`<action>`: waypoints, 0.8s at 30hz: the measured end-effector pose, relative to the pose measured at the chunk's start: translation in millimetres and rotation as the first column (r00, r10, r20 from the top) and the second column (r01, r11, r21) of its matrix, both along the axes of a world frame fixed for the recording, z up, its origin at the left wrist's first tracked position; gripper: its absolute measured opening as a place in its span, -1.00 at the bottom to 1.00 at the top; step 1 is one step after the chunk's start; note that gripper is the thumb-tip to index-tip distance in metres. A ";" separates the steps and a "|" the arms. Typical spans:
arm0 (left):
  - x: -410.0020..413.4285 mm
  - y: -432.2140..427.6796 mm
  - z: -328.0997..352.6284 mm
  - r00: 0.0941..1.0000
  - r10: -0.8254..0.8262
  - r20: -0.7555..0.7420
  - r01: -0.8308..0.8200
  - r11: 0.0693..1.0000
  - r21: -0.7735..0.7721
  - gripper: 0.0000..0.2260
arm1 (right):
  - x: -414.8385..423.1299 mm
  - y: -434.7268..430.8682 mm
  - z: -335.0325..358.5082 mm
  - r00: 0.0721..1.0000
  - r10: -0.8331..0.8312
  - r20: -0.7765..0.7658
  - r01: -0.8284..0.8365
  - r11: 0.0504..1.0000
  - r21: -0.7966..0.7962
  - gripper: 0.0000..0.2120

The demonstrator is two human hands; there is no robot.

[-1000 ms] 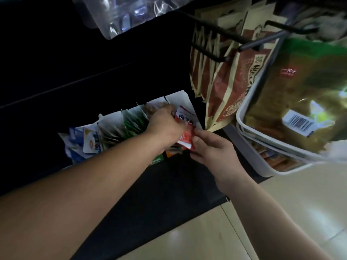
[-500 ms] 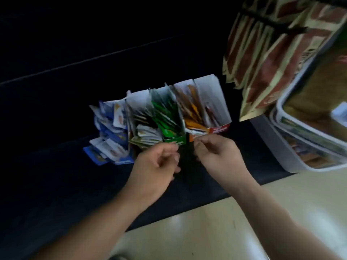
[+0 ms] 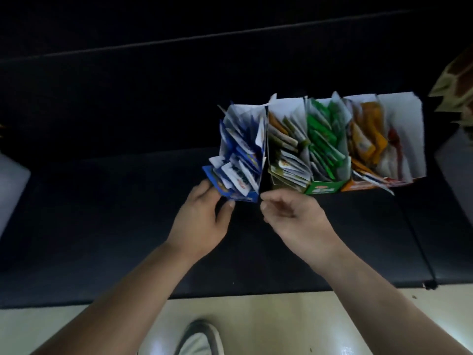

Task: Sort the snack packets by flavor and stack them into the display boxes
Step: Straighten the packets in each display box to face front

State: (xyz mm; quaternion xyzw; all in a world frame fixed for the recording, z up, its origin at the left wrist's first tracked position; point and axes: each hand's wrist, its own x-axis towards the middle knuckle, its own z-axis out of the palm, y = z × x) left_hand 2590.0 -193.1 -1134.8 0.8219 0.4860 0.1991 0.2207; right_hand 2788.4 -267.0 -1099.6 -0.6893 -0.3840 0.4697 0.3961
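Observation:
Five open display boxes stand in a row on a dark shelf: a blue box (image 3: 252,198), an olive box (image 3: 277,185), a green box (image 3: 323,188), an orange box (image 3: 355,186) and a red and white box (image 3: 405,129). Each holds several snack packets of its own colour. The blue packets (image 3: 236,160) fan out untidily over the box's front left. My left hand (image 3: 202,216) grips the blue box's front left corner, fingers on its side and thumb under its front. My right hand (image 3: 291,216) hovers at the box's front right corner with loosely curled fingers, holding nothing.
The dark shelf (image 3: 102,213) runs left and right, with its front edge above a pale floor (image 3: 281,324). A shoe (image 3: 199,339) shows at the bottom. Brown hanging bags (image 3: 455,83) and a pale bin (image 3: 458,162) sit at the far right. A pale object (image 3: 10,185) sits at the far left.
A second ago both hands held a red packet at the right-hand box. That packet has left my hands, and both have moved left to the blue box. The view has shifted left too.

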 end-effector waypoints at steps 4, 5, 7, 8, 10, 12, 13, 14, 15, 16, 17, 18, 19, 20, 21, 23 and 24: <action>3.3 8.0 6.2 0.999 -0.028 0.022 0.023 0.979 0.204 -0.76 | -6.8 8.4 -3.6 0.999 -0.043 0.010 0.043 0.998 0.054 -0.86; 4.3 8.5 7.6 0.999 -0.054 0.008 0.051 0.977 0.205 -0.76 | -7.6 10.2 -4.7 0.999 -0.052 0.013 0.051 0.996 0.071 -0.85; 5.6 9.4 6.8 0.994 -0.091 -0.061 0.101 0.978 0.183 -0.74 | -8.9 11.8 -6.3 0.998 -0.055 0.003 0.054 0.994 0.091 -0.80; 6.6 10.0 4.5 0.993 -0.093 -0.079 0.106 0.980 0.170 -0.72 | -9.7 12.1 -7.2 0.999 -0.047 -0.004 0.048 0.994 0.098 -0.78; 10.5 9.6 1.3 0.996 -0.079 -0.040 0.084 0.986 0.145 -0.72 | -10.8 11.6 -8.5 0.999 -0.031 -0.005 0.032 0.993 0.112 -0.77; 14.4 2.4 2.2 0.994 -0.098 0.036 0.095 0.991 0.097 -0.74 | -9.9 8.8 -10.6 1.000 -0.008 0.021 0.006 0.991 0.134 -0.78; 13.4 -4.9 3.0 0.990 -0.121 0.070 0.115 0.990 0.078 -0.75 | -9.1 6.4 -11.8 0.999 0.015 0.043 -0.021 0.989 0.146 -0.78; 10.1 -14.2 3.5 0.985 -0.135 0.104 0.129 0.989 0.067 -0.78 | -8.4 3.9 -13.7 0.996 0.041 0.075 -0.053 0.986 0.156 -0.77; 4.4 -24.1 3.3 0.982 -0.130 0.139 0.123 0.991 0.057 -0.82 | -7.7 1.4 -15.6 0.990 0.067 0.120 -0.088 0.981 0.174 -0.78; -2.2 -33.5 2.9 0.980 -0.102 0.173 0.096 0.995 0.039 -0.84 | -7.2 -0.7 -18.0 0.981 0.082 0.176 -0.118 0.972 0.205 -0.81; -9.1 -41.9 2.0 0.978 -0.054 0.201 0.051 0.998 0.021 -0.84 | -7.4 -2.6 -20.1 0.968 0.083 0.236 -0.144 0.956 0.255 -0.84; -15.2 -47.7 1.5 0.977 0.000 0.212 -0.004 1.000 0.020 -0.80 | -9.7 -3.8 -21.9 0.955 0.073 0.288 -0.164 0.937 0.308 -0.87; -19.4 -50.2 1.6 0.977 0.047 0.207 -0.060 0.997 0.053 -0.75 | -12.7 -3.8 -22.2 0.948 0.058 0.312 -0.170 0.923 0.345 -0.89; -22.3 -49.0 1.3 0.978 0.077 0.196 -0.100 0.989 0.110 -0.69 | -16.6 -2.6 -20.9 0.952 0.048 0.302 -0.162 0.917 0.365 -0.91; -24.2 -44.8 -0.1 0.977 0.093 0.193 -0.125 0.979 0.159 -0.64 | -20.6 0.2 -19.6 0.958 0.041 0.283 -0.148 0.919 0.366 -0.91; -25.2 -34.0 -1.9 0.968 0.104 0.228 -0.141 0.978 0.152 -0.58 | -28.2 7.1 -15.3 0.967 0.048 0.249 -0.134 0.930 0.341 -0.88; -24.3 -28.5 -3.1 0.958 0.098 0.270 -0.130 0.986 0.103 -0.58 | -29.4 11.1 -13.7 0.975 0.055 0.214 -0.123 0.939 0.320 -0.81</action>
